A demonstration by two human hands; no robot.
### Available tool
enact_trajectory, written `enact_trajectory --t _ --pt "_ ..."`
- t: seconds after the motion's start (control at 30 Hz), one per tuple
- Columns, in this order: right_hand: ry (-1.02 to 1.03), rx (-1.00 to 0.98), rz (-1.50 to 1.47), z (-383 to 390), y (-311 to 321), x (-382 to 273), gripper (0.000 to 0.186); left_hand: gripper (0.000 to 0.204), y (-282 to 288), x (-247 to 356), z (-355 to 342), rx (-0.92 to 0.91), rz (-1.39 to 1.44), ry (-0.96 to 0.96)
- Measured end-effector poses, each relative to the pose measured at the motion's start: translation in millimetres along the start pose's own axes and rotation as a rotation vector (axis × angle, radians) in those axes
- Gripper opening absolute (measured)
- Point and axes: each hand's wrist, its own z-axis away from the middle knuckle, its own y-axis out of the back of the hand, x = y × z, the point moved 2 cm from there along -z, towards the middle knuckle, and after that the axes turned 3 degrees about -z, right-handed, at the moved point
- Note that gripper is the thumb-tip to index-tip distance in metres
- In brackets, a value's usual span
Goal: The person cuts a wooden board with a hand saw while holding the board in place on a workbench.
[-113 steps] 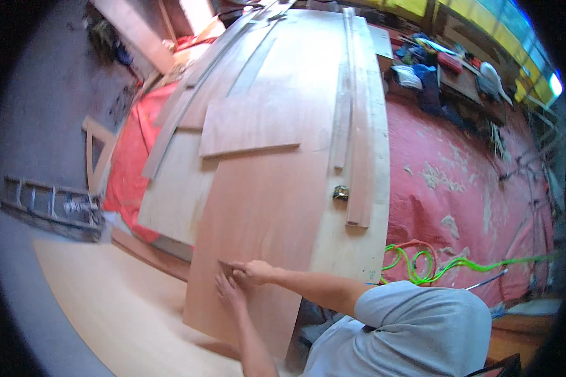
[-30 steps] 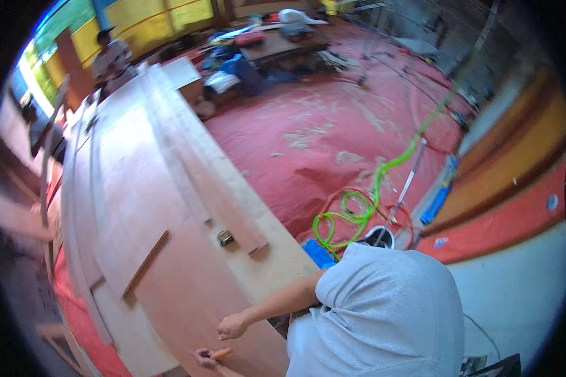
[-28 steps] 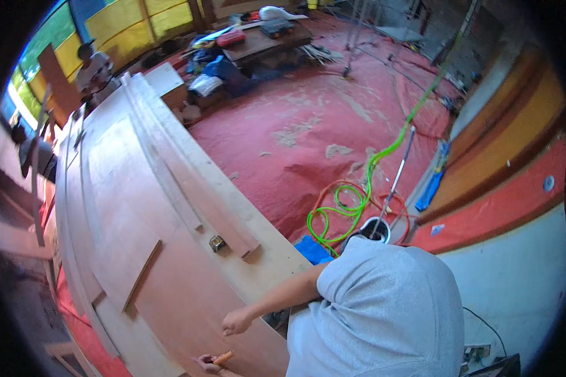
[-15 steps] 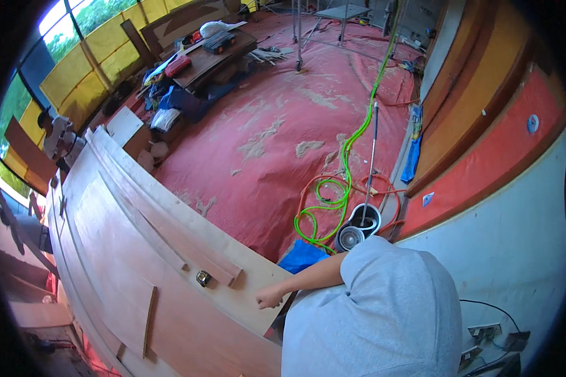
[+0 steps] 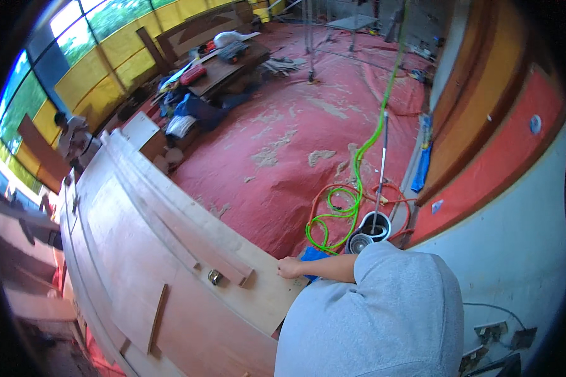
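My right hand (image 5: pixel 288 267) reaches from the grey short sleeve to the right edge of the long plywood sheet (image 5: pixel 281 289), its fingers curled; what, if anything, they grip is too small to make out. A little to its left on the pale wood lies a small tape measure (image 5: pixel 215 277), beside long narrow boards (image 5: pixel 229 264). A reddish wood panel (image 5: pixel 201 339) lies nearer me, with a shorter board (image 5: pixel 141 301) on top. My left hand is out of view, with the grey shirt filling the lower middle.
A co-worker (image 5: pixel 75 138) stands at the far end of the sheets. Red floor covering (image 5: pixel 245 201) holds coiled green hose (image 5: pixel 339 226) and a mop bucket (image 5: pixel 378 229). A cluttered low table (image 5: pixel 233 69), scaffolding (image 5: pixel 310 56) and a wall (image 5: pixel 516 264) with coloured bands surround it.
The view has swung right. My right hand has moved from the middle of the reddish panel to the sheet's right edge. My left hand, which held an orange-handled object, has left view.
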Motion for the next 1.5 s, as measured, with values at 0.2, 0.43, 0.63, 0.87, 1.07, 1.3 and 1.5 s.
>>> enact_trajectory --t 0.2,0.43,0.63,0.87,1.07,1.3,1.5 --pt "-0.076 -0.028 0.281 -7 2 1 0.051 0.05 13 -43 38 0.272 0.348 -0.113" --pt "-0.125 -0.127 0.266 -23 17 -22 0.044 0.062 22 -37 37 0.194 -0.893 0.153" --pt "-0.183 -0.24 0.295 -25 21 -36 0.047 0.06 19 -43 33 0.216 -0.894 0.134" --pt "-0.028 -0.106 0.365 -35 5 -12 0.04 0.061 17 -53 27 0.245 -0.976 0.116" --pt "-0.064 0.006 0.24 -29 7 -3 0.041 0.061 13 -51 22 0.246 -0.961 0.118" --pt "-0.173 0.208 0.028 -59 42 -15 0.048 0.066 -5 -49 11 0.214 -1.037 -0.022" --pt "-0.481 0.261 -0.421 -93 34 -13 0.071 0.066 -46 -12 0 0.313 -1.01 -0.234"
